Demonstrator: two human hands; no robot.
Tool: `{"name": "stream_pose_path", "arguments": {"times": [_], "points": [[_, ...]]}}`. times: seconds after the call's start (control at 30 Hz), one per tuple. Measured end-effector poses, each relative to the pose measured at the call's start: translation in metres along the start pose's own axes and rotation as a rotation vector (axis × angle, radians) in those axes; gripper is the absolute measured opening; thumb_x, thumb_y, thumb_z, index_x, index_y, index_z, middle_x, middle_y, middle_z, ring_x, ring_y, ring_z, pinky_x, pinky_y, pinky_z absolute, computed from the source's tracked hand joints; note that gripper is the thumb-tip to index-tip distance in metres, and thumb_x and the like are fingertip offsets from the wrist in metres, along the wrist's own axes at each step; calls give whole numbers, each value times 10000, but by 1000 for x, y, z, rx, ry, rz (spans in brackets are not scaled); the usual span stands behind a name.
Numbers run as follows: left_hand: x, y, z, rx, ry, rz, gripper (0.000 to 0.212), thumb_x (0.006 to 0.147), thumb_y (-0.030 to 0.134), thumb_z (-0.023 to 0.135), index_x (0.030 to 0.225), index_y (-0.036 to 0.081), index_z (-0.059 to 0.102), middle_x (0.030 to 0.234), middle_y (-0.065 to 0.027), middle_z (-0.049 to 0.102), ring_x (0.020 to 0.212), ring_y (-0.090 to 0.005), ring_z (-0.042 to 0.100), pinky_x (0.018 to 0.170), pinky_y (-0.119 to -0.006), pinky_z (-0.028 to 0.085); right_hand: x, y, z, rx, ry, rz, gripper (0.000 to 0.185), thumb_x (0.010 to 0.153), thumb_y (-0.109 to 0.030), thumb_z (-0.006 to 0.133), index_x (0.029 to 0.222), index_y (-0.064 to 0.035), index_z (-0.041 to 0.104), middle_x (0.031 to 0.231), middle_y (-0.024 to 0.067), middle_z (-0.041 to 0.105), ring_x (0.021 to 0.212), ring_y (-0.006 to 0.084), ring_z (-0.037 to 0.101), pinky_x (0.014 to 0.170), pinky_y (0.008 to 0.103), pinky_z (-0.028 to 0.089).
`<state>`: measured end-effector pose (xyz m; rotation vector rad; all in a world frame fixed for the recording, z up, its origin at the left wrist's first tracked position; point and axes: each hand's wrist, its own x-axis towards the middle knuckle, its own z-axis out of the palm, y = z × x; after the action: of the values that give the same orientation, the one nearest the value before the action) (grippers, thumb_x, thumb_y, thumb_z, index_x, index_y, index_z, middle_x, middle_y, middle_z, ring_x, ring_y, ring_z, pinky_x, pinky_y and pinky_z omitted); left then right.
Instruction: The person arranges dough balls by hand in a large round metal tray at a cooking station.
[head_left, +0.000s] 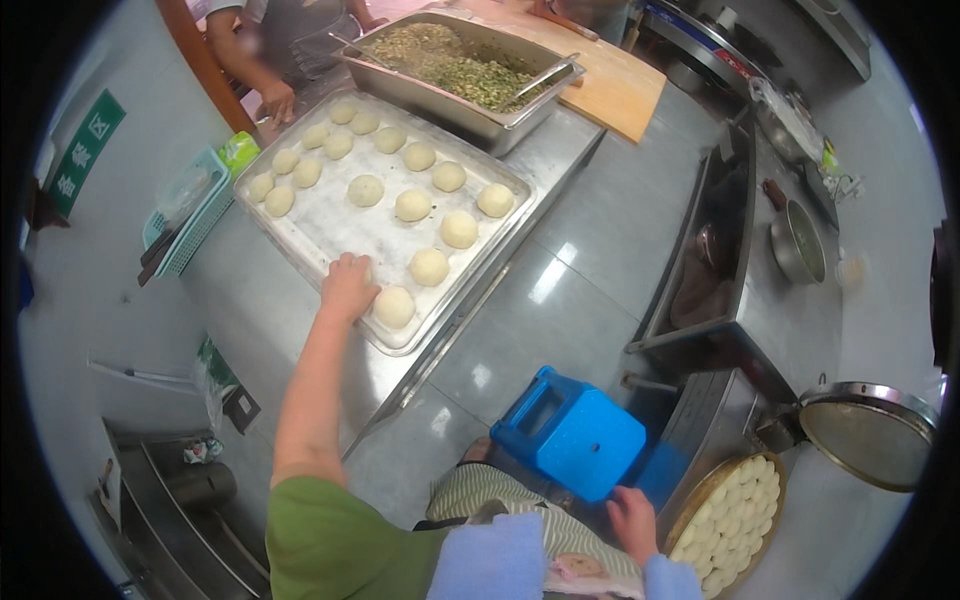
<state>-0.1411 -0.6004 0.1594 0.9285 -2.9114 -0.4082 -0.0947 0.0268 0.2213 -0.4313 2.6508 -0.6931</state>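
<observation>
My left hand (351, 286) reaches over the near left edge of a metal baking tray (330, 247). Its fingers curl down at a pale dough ball, mostly hidden beneath them; whether they grip it is unclear. Just right of this hand sits another dough ball (394, 307), with several more across the floured tray. My right hand (634, 523) hangs low near the blue plastic stool (589, 442), fingers partly bent, and no object shows in it. Behind the baking tray stands a deep steel pan (517, 131) of chopped green filling (480, 81) with metal utensils in it.
Another person's hand (277, 101) rests near the tray's far left corner. A wooden board (622, 105) lies beyond the pan. At the left is a turquoise basket (196, 217). A round griddle of small dough pieces (731, 517), its lid (870, 435) raised, stands at lower right.
</observation>
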Motion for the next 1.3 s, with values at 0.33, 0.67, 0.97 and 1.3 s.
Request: {"name": "stream_pose_path", "arguments": {"times": [0.33, 0.67, 0.97, 1.3], "points": [[29, 18, -38, -1351, -138, -240, 429, 955, 321, 644, 1296, 63, 614, 1189, -115, 675, 1078, -253, 650, 909, -386, 545, -10, 1, 24, 111, 34, 83, 274, 831, -84, 747, 1086, 0, 691, 947, 175, 680, 807, 328, 681, 728, 400, 545], [-186, 309, 67, -1729, -1052, -133, 567, 1026, 429, 526, 1435, 40, 477, 1319, -137, 594, 1160, -263, 613, 940, -420, 532, 35, -43, -13, 540, 295, 16, 598, 903, -212, 734, 1432, -66, 497, 1344, 156, 554, 1209, 305, 577, 1020, 403, 477], [-389, 442, 45, -1299, -1473, 123, 585, 1065, 460, 422, 1476, 43, 446, 1424, -107, 530, 1286, -233, 531, 1067, -408, 430, -117, 44, -34, 573, 701, 319, 614, 892, -190, 727, 1443, -78, 481, 1380, 145, 545, 1250, 316, 557, 1055, 411, 461], [-555, 533, 88, -1186, -1652, -104, 505, 1091, 365, 359, 1454, 22, 432, 1414, -118, 534, 1281, -264, 550, 1059, -397, 466, -257, 174, -44, 558, 748, 255, 657, 806, -193, 770, 1389, -53, 501, 1342, 202, 518, 1259, 376, 505, 1059, 443, 425]]}}
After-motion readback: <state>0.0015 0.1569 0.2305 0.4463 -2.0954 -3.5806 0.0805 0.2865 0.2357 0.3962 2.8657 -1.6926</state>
